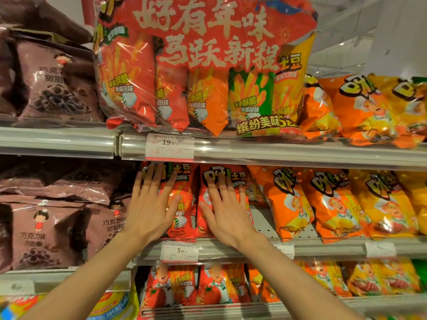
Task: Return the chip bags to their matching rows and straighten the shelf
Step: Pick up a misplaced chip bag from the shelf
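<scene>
Two shiny red chip bags [184, 204] get flat, open left hand [150, 206] and right hand [225, 211]; push both gently, evenly, probably until level.

Grey metal shelving [277, 153], white wall [392, 31] behind.

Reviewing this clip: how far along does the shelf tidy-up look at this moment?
Mostly sorted: on the middle shelf the red bags stand together and the orange bags beside them. In hand: the left hand and right hand press flat, fingers straight, on two red chip bags, squaring them up. Left: the orange bags lean unevenly and need straightening.
</scene>
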A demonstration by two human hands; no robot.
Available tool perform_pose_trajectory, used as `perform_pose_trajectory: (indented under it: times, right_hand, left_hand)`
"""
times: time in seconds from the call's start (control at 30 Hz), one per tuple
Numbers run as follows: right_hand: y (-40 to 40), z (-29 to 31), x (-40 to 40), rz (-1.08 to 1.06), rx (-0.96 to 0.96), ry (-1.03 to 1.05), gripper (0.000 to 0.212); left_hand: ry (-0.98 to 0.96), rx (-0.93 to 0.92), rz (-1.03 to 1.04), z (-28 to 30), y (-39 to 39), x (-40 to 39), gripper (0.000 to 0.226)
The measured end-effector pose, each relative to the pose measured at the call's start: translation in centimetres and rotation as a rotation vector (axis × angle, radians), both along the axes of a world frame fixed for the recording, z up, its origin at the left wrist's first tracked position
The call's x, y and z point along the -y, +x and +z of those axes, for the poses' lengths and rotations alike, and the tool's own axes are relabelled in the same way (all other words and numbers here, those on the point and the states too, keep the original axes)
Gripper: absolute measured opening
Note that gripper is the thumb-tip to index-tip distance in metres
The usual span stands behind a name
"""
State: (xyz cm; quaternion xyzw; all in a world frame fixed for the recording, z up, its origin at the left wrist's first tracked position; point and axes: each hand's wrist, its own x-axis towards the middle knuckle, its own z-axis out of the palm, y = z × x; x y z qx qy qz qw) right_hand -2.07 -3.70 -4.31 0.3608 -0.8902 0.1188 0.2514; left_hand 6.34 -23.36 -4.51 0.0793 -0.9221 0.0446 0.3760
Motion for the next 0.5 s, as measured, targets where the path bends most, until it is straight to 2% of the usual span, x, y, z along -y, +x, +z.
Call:
perform_pose_trajectory:
  times: [0.1,0.17,0.23,0.3,0.4,0.5]
  right_hand:
    - [-0.2,1.5,-2.6,0.073,0.029,-0.135,0.059]
    - [-0.9,2.7,-5.2,0.039,-0.003,-0.222,0.054]
    - [-2.2,3.8,-8.2,-0.038,-0.027,-0.307,0.046]
    - [-3.7,4.8,-11.1,-0.137,0.013,-0.367,0.04]
    - [-5.8,5.7,-15.2,-0.264,0.177,-0.366,0.039]
    - [-7.2,5.6,-17.9,-0.3,0.32,-0.271,0.045]
  left_hand:
    - [-0.002,-0.114,-0.058,0.4,-0.1,-1.6,0.053]
    - [0.017,-0.212,-0.106,0.9,-0.4,-3.7,0.044]
    - [0.091,-0.234,-0.201,1.5,-1.0,-6.8,0.04]
    - [0.201,-0.203,-0.331,1.9,-1.9,-10.2,0.038]
    - [0.393,-0.119,-0.441,2.2,-3.8,-15.3,0.038]
    - [0.592,0.042,-0.442,1.9,-6.5,-19.1,0.056]
